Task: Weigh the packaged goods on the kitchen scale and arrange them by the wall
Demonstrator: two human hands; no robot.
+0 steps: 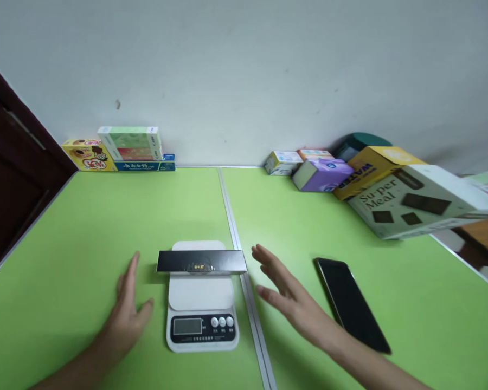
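Observation:
A long black box [202, 261] with small gold lettering lies crosswise on the white kitchen scale [200, 295], its ends jutting past the platform on both sides. The scale's small display [187, 326] faces me and shows no digits I can make out. On the left, my left hand [128, 314] hovers beside the scale, thumb and fingers apart, holding nothing. To the right of the box, my right hand [282, 290] is also open, its fingertips close to the box's end but apart from it.
A black tablet or phone [353, 303] lies right of my right hand. Several boxes, including a Su-per Meal box [415, 200] and a purple box [323, 173], stand at the back right. A yellow box [88, 155] and a green box [132, 143] are at the back left. A metal seam [230, 211] crosses the green table.

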